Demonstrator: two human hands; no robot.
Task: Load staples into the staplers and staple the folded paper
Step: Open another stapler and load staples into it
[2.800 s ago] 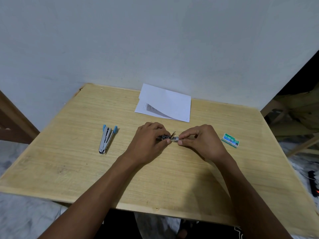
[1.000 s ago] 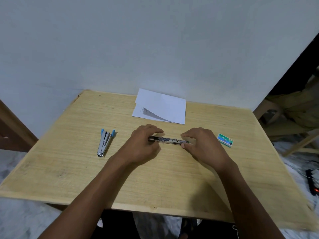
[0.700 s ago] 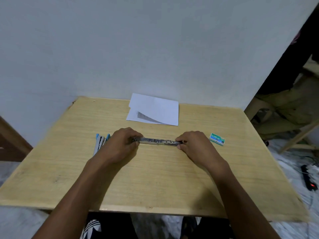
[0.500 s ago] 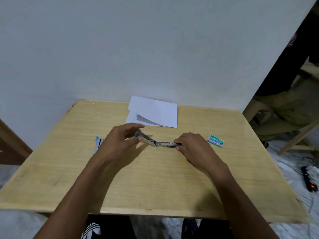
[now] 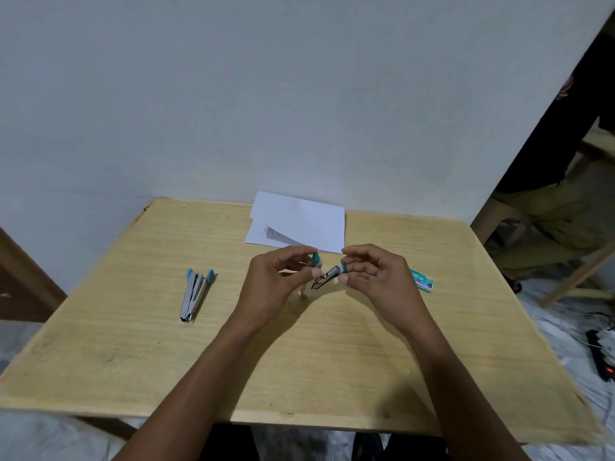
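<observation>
A small metal stapler with green tips (image 5: 327, 273) is lifted just above the middle of the wooden table (image 5: 299, 344), its two arms folded into a V. My left hand (image 5: 278, 282) pinches one green-tipped arm, and my right hand (image 5: 376, 277) pinches the other. A second stapler with blue tips (image 5: 194, 296) lies partly spread at the left of the table. The folded white paper (image 5: 299, 222) lies at the back near the wall. A green staple box (image 5: 422, 280) sits just right of my right hand.
A plain white wall stands right behind the table. At the right, wooden furniture legs (image 5: 572, 277) and a seated person's trousers (image 5: 549, 217) are close to the table corner. A black power strip (image 5: 602, 359) lies on the floor.
The stapler lay opened out flat on the table between my hands; my left hand swung its arm up, and now both hands hold it lifted and folded into a V.
</observation>
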